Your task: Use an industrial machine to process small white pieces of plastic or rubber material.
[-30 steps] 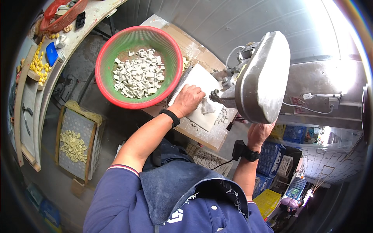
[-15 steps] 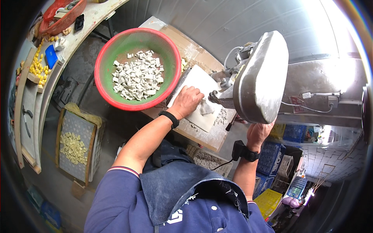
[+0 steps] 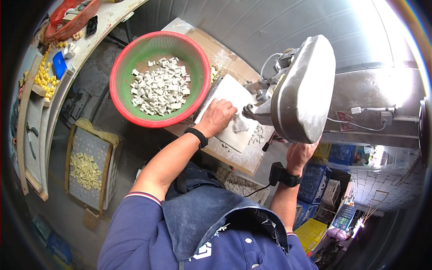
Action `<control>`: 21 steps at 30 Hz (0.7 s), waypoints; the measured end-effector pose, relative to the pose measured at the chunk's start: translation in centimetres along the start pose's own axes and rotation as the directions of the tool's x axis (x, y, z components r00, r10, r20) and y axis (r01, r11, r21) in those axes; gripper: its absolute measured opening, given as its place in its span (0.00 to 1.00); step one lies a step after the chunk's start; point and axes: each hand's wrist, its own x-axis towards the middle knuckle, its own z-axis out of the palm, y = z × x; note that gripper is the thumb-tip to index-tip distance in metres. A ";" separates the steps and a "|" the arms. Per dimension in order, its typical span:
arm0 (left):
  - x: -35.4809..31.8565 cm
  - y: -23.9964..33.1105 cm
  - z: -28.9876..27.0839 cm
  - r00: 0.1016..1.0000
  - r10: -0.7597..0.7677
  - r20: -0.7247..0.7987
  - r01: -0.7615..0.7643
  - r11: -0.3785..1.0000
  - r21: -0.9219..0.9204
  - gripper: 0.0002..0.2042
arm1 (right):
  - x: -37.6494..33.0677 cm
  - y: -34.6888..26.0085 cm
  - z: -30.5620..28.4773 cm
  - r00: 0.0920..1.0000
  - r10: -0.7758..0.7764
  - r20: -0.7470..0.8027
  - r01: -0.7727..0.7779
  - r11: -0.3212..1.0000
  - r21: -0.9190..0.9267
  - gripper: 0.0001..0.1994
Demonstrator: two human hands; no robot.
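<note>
My left hand (image 3: pixel 218 116) rests on a white board (image 3: pixel 232 91) with its fingers curled down beside a small pale block-like fixture (image 3: pixel 240 124). Whatever its fingertips grip is hidden beneath them. Just right of that hand stands a drill-press-like machine (image 3: pixel 303 90) with a large metal cover, its working end close to the fixture. My right hand (image 3: pixel 300 155) is closed at the near right side of the machine; its fingers are partly behind the cover, so what they grip cannot be made out. A dark-tipped lever (image 3: pixel 267 145) sticks out left of it.
Left of the board, a red-rimmed green basket (image 3: pixel 118 96) holds many small white blocks. Small grey-white pieces (image 3: pixel 257 135) lie right of the board. Under the table edge is a crate of pieces (image 3: pixel 245 186). A tray (image 3: pixel 80 141) with pale yellow pieces stands lower left.
</note>
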 end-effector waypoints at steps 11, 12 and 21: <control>0.0 0.0 0.0 1.000 -0.009 0.003 0.009 1.000 -0.006 0.02 | 0.0 0.1 -0.1 1.000 -0.001 0.000 0.001 1.000 0.011 0.29; 0.0 0.0 0.0 1.000 -0.007 0.004 0.007 1.000 -0.005 0.02 | 0.0 0.2 -0.2 1.000 0.002 0.000 -0.002 1.000 0.008 0.29; 0.0 0.0 0.0 1.000 -0.010 0.015 0.010 1.000 -0.007 0.02 | 0.0 0.4 -0.5 1.000 0.004 -0.003 -0.004 1.000 0.002 0.29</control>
